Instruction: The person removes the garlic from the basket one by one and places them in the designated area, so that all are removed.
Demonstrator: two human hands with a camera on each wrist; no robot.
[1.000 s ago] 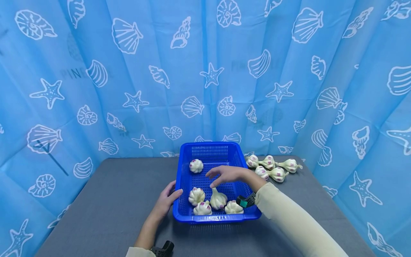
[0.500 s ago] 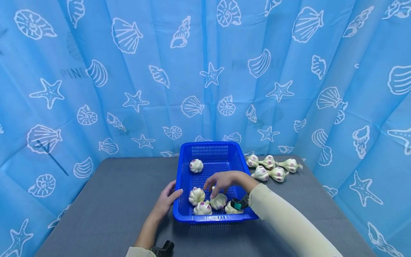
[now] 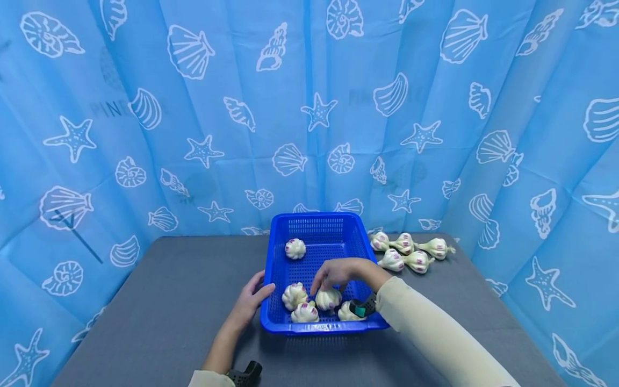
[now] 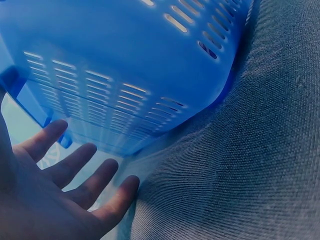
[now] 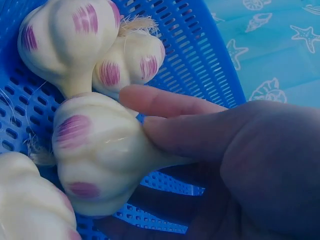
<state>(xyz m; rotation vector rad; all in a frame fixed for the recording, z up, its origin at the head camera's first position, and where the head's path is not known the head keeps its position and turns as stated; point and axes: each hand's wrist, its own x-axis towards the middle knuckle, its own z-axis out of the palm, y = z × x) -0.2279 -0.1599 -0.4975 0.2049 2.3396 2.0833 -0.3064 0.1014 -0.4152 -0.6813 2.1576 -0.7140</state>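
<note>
A light-blue curtain printed with white shells and starfish (image 3: 251, 70) hangs behind a grey cloth-covered table (image 3: 174, 312). From the left, a cream sleeve (image 3: 210, 379) and a black wrist device (image 3: 246, 374) lead to the left hand (image 3: 249, 304), its fingers straight and spread beside the outer left wall of a deep-blue rectangular plastic basket with slotted sides (image 3: 321, 327); its thumb reaches the rim, and it has nothing gripped. Inside the basket, one rounded white garlic bulb with purple streaks (image 3: 295, 249) sits toward the far left, and two similar bulbs (image 3: 295, 296) lie close together near the front left. Just right of these, near the front, is a plump white, purple-marked garlic bulb with a tapering neck (image 3: 328, 300). The right hand (image 3: 335, 272) reaches down over it, thumb and fingers closed in around the neck; whether the basket floor bears it cannot be told. Another pale bulb (image 3: 348, 312) sits at the front right corner, partly hidden by the right wrist's black band with a green patch (image 3: 364, 307). Outside the basket, on the right, five purple-streaked garlic bulbs with necks (image 3: 403, 244) lie grouped on the table.
</note>
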